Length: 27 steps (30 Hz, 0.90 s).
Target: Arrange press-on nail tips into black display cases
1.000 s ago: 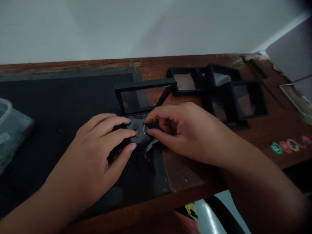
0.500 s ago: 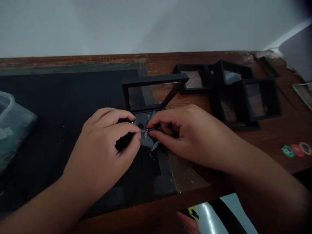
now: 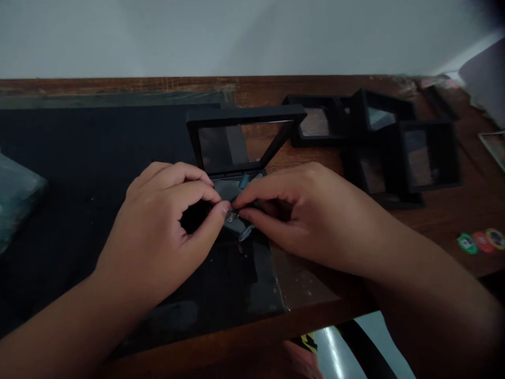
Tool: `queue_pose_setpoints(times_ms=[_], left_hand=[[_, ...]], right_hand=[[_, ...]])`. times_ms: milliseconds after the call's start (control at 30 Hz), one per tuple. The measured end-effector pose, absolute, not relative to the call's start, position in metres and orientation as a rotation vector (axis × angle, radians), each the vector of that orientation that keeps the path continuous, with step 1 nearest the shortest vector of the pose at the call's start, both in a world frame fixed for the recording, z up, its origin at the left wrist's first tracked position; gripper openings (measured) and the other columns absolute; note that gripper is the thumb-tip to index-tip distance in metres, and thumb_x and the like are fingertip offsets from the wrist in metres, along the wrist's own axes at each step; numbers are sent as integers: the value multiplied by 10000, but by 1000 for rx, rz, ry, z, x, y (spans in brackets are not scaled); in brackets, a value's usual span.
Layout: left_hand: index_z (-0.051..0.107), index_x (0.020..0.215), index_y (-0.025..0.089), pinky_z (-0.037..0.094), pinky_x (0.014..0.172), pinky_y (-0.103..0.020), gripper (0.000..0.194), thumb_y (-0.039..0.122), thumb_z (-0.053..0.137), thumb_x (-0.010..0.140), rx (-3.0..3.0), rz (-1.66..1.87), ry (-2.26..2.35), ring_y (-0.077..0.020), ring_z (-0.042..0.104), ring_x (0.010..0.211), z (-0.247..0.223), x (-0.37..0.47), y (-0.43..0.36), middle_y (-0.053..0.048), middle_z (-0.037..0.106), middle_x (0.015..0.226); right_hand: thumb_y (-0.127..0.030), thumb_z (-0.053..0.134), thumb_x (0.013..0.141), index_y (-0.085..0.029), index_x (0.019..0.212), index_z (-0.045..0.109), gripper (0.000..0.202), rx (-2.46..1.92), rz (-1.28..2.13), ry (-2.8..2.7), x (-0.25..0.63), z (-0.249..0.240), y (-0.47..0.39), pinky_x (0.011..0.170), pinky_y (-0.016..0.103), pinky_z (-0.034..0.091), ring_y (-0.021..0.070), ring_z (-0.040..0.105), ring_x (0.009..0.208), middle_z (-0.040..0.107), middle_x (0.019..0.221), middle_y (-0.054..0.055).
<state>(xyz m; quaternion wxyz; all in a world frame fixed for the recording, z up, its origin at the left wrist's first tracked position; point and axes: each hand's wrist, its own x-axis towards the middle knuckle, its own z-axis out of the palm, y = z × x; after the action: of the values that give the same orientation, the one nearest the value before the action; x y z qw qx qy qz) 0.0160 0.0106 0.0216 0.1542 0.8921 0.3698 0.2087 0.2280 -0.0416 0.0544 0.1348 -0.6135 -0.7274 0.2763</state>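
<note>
A black frame case (image 3: 246,113) stands open on the dark mat, its clear-windowed lid tilted up behind my hands. Between my fingertips is a small shiny metallic piece (image 3: 231,215), over the lower half of the case. My left hand (image 3: 158,231) pinches at its left side, thumb against forefinger. From the right, my right hand (image 3: 311,216) holds thumb and forefinger close together at the same piece. Small bluish-grey bits (image 3: 245,232) lie beside the fingers, one below the piece and one near the hinge. My fingers partly hide the lower half of the case.
Several black frames (image 3: 430,155) are piled on the wooden table (image 3: 445,231) at the right. A translucent container (image 3: 19,195) sits at the left edge. Green, red and yellow-rimmed round pieces (image 3: 482,241) lie at the far right. A wall rises behind.
The view has shifted slightly. The open case appears a little farther left and higher, and my left thumb and forefinger are closer together at the small piece.
</note>
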Motion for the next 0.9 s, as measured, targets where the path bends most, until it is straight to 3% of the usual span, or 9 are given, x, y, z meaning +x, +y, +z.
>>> queue_pose_setpoints(times_ms=[167, 300, 500, 700, 900], left_hand=[[817, 1014, 320, 584, 1011, -548, 234, 464, 632, 998, 2586, 560, 1022, -336, 664, 1154, 21, 9, 12, -45, 756, 1164], [827, 999, 346, 579, 1042, -532, 254, 442, 593, 1026, 2614, 557, 1007, -322, 634, 1194, 22, 6, 12, -34, 748, 1171], [832, 952, 327, 574, 1048, -537, 252, 409, 602, 1017, 2604, 587, 1024, -313, 654, 1162, 23, 11, 12, -29, 762, 1133], [809, 895, 278, 586, 981, -488, 242, 349, 605, 1004, 2594, 614, 1044, -291, 670, 1078, 23, 17, 12, -36, 772, 1076], [840, 974, 286, 578, 943, -486, 267, 473, 651, 991, 2562, 611, 1008, -316, 656, 1127, 24, 11, 10, -47, 771, 1132]], right_hand=[[-242, 661, 957, -279, 1004, 856, 204, -1766, 804, -2100, 229, 55, -42, 596, 307, 363, 179, 631, 706, 769, 802, 16], [-238, 641, 976, -280, 1015, 845, 212, -1738, 771, -2161, 229, 55, -43, 636, 319, 398, 203, 671, 777, 789, 870, 30], [-213, 704, 916, -271, 1056, 757, 160, -1761, 578, -2169, 230, 56, -44, 567, 318, 275, 149, 551, 627, 679, 745, -27], [-221, 684, 930, -274, 995, 766, 117, -1784, 641, -2171, 229, 57, -45, 600, 316, 294, 168, 569, 678, 663, 738, -11], [-180, 665, 941, -245, 937, 792, 143, -1757, 723, -2167, 228, 55, -40, 578, 316, 274, 142, 530, 634, 668, 709, -10]])
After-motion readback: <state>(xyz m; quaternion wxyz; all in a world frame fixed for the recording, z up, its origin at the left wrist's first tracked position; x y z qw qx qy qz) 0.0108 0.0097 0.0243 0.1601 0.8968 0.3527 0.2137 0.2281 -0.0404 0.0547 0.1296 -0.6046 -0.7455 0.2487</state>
